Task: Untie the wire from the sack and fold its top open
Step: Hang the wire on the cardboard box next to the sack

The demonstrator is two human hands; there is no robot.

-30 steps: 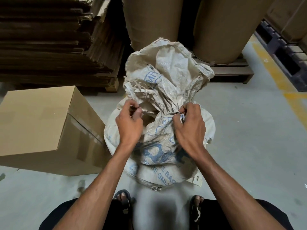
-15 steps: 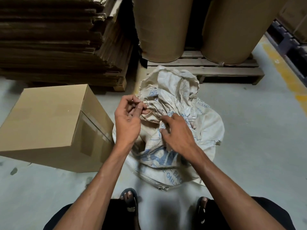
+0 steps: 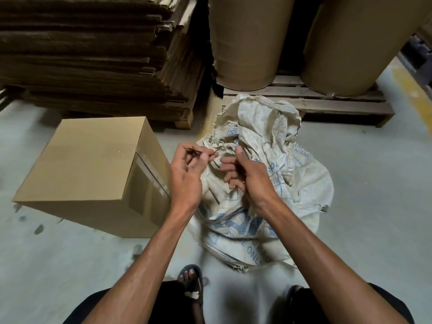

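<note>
At the bottom of the frame, my dark sandal (image 3: 190, 280) stands on the grey floor. Above it, centre frame, lies the crumpled white woven sack with blue print (image 3: 261, 183), top bunched. My left hand (image 3: 187, 176) pinches a thin dark wire (image 3: 192, 150) between thumb and forefinger beside the sack's top. My right hand (image 3: 251, 176) rests on the sack, fingers loosely curled and gripping nothing I can tell. Left: plain brown cardboard box (image 3: 93, 164). Upper left: stacked flat cardboard (image 3: 93, 50). Upper right: brown paper rolls (image 3: 247, 38) on a wooden pallet (image 3: 327, 101)
</note>
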